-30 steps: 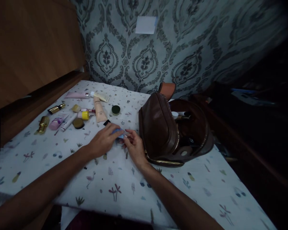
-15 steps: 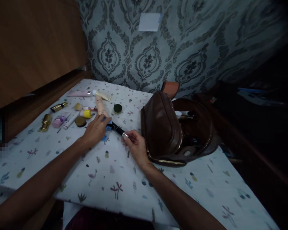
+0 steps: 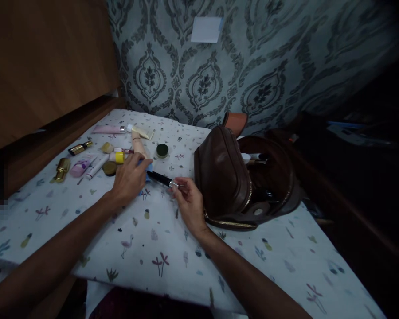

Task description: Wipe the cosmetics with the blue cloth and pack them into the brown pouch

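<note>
A slim black cosmetic tube with a silver end (image 3: pixel 160 178) spans the gap between my hands, above the table. My right hand (image 3: pixel 189 201) pinches its silver end. My left hand (image 3: pixel 130 178) is closed on a blue cloth (image 3: pixel 149 168) around the tube's other end, which the cloth and fingers partly hide. Just beyond the left hand lie a peach tube (image 3: pixel 138 144) and a round dark green-lidded jar (image 3: pixel 162 150). To the right of my right hand stands a brown leather bag (image 3: pixel 219 170), unzipped, with a white-capped item (image 3: pixel 246 157) and other things inside.
Left on the patterned tablecloth (image 3: pixel 133 226) are several cosmetics: a gold bottle (image 3: pixel 63 169), a purple-pink tube (image 3: pixel 82 165), a yellow-capped bottle (image 3: pixel 119 157) and a round gold-brown jar (image 3: pixel 109 168). A wooden panel (image 3: pixel 49 57) borders the left; a patterned wall stands behind.
My left hand, with the blue cloth, has shifted slightly left along the black tube, and more of the tube's dark length shows. The right hand keeps its pinch on the silver end.
</note>
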`<state>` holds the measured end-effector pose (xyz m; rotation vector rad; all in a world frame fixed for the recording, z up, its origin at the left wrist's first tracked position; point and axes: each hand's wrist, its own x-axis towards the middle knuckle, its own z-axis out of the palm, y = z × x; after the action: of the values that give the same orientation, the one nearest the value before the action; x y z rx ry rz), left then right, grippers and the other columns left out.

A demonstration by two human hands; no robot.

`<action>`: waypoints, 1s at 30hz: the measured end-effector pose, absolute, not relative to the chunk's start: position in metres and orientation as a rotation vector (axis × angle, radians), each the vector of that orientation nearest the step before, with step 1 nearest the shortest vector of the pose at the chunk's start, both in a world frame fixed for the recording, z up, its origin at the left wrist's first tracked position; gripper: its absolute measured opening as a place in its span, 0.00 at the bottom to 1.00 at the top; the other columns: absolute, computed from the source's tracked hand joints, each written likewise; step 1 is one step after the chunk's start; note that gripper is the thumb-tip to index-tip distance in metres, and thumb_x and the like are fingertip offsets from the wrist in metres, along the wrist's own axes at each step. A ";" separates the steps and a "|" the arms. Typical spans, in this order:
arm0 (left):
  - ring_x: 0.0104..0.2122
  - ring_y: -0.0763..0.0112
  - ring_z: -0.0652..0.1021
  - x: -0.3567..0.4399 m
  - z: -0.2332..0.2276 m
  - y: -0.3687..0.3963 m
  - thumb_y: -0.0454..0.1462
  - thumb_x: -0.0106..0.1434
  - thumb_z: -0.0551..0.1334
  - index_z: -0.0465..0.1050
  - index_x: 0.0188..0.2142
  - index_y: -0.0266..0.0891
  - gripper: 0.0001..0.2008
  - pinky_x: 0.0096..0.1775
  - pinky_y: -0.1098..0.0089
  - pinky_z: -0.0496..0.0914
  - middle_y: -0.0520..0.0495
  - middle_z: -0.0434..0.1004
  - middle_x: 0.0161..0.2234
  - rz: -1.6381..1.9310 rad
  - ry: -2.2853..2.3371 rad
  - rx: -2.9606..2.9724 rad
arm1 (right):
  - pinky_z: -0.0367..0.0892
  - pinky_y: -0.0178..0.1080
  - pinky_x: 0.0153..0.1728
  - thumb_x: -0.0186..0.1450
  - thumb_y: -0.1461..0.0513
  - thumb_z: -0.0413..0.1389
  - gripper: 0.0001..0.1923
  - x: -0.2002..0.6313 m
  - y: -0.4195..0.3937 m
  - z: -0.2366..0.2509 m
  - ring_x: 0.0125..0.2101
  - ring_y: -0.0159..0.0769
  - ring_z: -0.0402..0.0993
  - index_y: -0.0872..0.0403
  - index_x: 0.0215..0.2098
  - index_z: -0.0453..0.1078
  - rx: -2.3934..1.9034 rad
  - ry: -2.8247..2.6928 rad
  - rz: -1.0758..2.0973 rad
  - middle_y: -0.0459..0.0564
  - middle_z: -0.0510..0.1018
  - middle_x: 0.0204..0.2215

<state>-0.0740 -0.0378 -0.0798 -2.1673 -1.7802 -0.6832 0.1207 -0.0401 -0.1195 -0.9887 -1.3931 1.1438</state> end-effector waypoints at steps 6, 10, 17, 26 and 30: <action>0.45 0.60 0.71 -0.049 -0.091 -0.049 0.26 0.65 0.51 0.73 0.51 0.37 0.19 0.42 0.64 0.73 0.40 0.74 0.44 -0.547 -1.346 -2.510 | 0.69 0.39 0.38 0.62 0.60 0.57 0.07 0.123 -0.041 -0.120 0.35 0.37 0.75 0.52 0.39 0.72 -1.024 -1.555 1.004 0.49 0.79 0.34; 0.47 0.59 0.71 -0.059 -0.091 -0.041 0.26 0.64 0.52 0.75 0.50 0.40 0.20 0.38 0.65 0.73 0.41 0.73 0.46 -0.376 -1.625 -2.461 | 0.68 0.38 0.36 0.61 0.60 0.58 0.06 0.123 -0.040 -0.118 0.34 0.37 0.74 0.52 0.36 0.72 -1.033 -1.545 1.025 0.49 0.78 0.33; 0.48 0.57 0.73 -0.088 -0.085 -0.028 0.29 0.65 0.51 0.77 0.48 0.38 0.19 0.42 0.63 0.72 0.40 0.73 0.45 -0.299 -2.026 -2.345 | 0.70 0.38 0.39 0.59 0.62 0.57 0.05 0.122 -0.040 -0.118 0.36 0.37 0.74 0.52 0.35 0.72 -0.973 -1.588 1.009 0.49 0.77 0.35; 0.48 0.62 0.73 -0.080 -0.083 -0.036 0.28 0.66 0.50 0.72 0.53 0.34 0.20 0.51 0.62 0.71 0.40 0.70 0.46 -1.166 -1.558 -2.387 | 0.65 0.33 0.23 0.67 0.51 0.53 0.15 0.124 -0.040 -0.123 0.22 0.32 0.70 0.54 0.42 0.68 -1.107 -1.565 1.091 0.43 0.71 0.23; 0.48 0.60 0.72 -0.053 -0.091 -0.046 0.26 0.66 0.49 0.69 0.55 0.33 0.20 0.49 0.60 0.73 0.36 0.71 0.47 -0.984 -1.159 -2.618 | 0.63 0.32 0.22 0.67 0.51 0.51 0.15 0.123 -0.040 -0.123 0.20 0.31 0.69 0.54 0.42 0.67 -1.069 -1.573 1.123 0.41 0.70 0.20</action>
<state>-0.0535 -0.0462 -0.0910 -2.6182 -1.1592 -0.9836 0.1233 -0.0396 -0.1235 -1.0686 -1.5735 1.1227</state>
